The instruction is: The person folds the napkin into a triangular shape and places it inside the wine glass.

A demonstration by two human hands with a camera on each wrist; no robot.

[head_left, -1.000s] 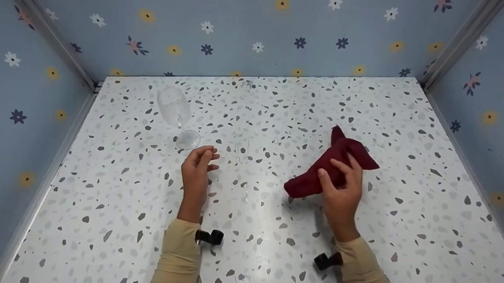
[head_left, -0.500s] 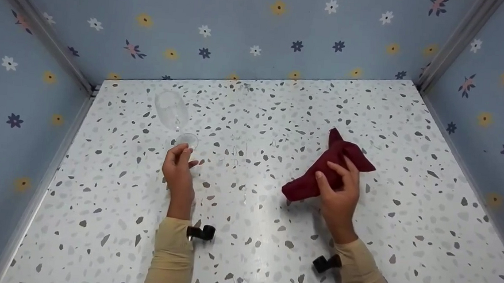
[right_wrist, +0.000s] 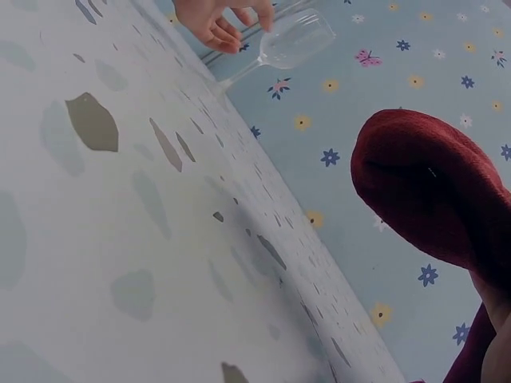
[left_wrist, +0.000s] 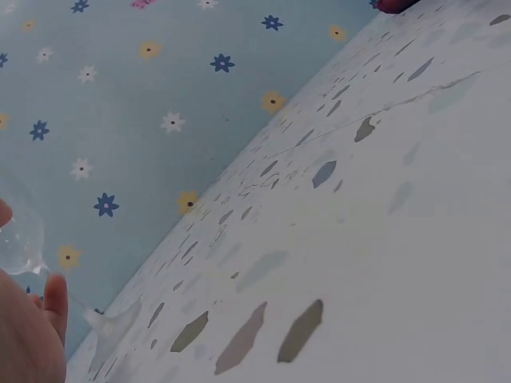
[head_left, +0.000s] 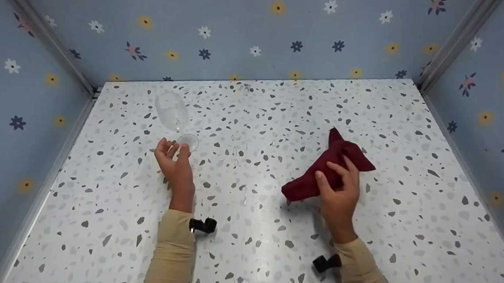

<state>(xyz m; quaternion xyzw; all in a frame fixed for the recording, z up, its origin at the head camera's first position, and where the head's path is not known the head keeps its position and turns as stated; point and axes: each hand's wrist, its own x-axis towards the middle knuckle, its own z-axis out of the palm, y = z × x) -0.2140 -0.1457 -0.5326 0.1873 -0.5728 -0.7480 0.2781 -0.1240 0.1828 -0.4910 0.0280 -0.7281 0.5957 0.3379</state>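
We see a smooth, clear, stemmed glass upright on the speckled table. Just beside it, our left hand is loosely spread; well right of the glass, our right hand grips a soft, bunched maroon cloth.

Upright clear glass, bunched maroon cloth

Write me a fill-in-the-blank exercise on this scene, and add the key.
The right hand holds a cloth coloured dark ____.
The left hand is near the glass, which stands ____ rather than lying on its side.
The blue back wall is printed mostly with ____.

Missing words: red; upright; flowers.
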